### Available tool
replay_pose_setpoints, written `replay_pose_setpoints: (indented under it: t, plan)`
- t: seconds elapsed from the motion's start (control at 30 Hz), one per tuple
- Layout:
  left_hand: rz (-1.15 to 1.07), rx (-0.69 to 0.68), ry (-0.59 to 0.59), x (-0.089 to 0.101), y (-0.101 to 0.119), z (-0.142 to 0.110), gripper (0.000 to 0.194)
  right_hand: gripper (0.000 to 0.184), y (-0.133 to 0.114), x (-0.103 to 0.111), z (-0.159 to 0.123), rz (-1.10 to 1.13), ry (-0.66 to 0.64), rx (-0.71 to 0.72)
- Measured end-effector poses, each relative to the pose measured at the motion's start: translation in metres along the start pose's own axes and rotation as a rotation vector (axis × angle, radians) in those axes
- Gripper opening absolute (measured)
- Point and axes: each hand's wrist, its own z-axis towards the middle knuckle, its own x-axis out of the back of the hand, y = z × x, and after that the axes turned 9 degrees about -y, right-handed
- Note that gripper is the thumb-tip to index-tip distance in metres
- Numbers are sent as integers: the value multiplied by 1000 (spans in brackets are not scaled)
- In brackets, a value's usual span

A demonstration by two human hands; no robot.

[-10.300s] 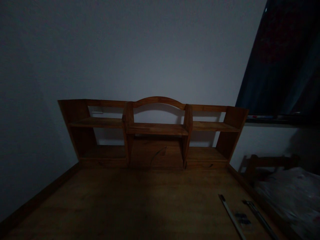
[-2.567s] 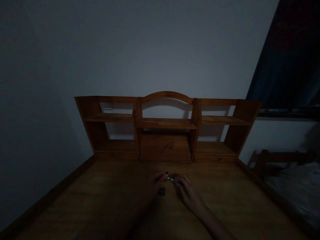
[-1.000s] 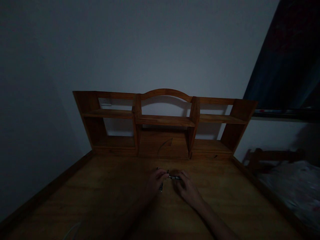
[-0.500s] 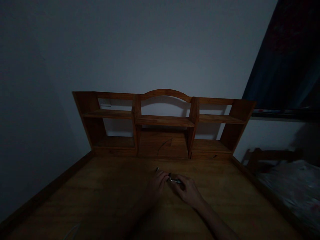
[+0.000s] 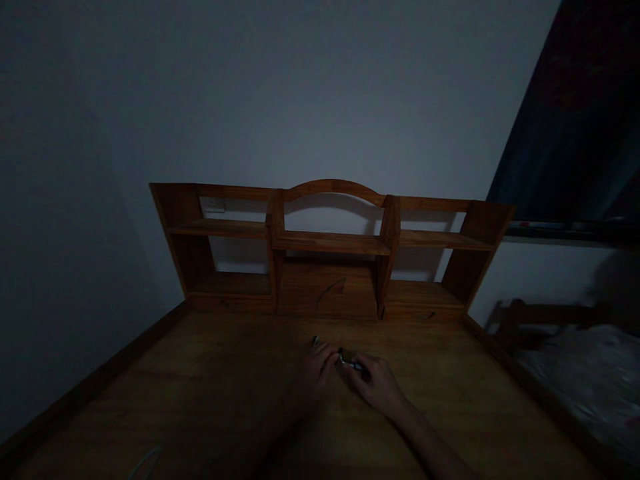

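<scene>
Over the middle of the wooden desk, my two hands meet in dim light. Between the fingers of my right hand (image 5: pixel 381 385) is a small black-and-silver object (image 5: pixel 354 364), slim, with a shiny metal part pointing left and a dark end; its exact kind does not show. My left hand (image 5: pixel 317 367) is closed, its fingertips at the object's left end by a small black piece (image 5: pixel 341 352). Whether those fingertips grip that piece or something else cannot be made out. A small pale-and-dark item (image 5: pixel 315 341) shows just beyond the left fingers, partly hidden.
The desk top (image 5: pixel 210 387) has raised side edges. A wooden shelf unit (image 5: pixel 333 243) stands along its back against the wall. A thin white cable (image 5: pixel 145 460) lies at the front left. To the right are a bed (image 5: pixel 590 363) and a dark curtain (image 5: pixel 575 127).
The view has shifted slightly. Both hands stay in nearly the same place, and the black-and-silver object appears a little turned in my right hand.
</scene>
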Motion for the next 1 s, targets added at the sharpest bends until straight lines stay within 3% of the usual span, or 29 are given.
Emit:
replay_pose_setpoints:
  t: [0.8, 1.0]
  plan:
    - [50, -4, -37, 1, 3, 1, 28, 28, -6, 4, 0, 74, -72, -9]
    - [-38, 35, -17, 0, 0, 2, 27, 27, -4, 4, -2, 66, -64, -13]
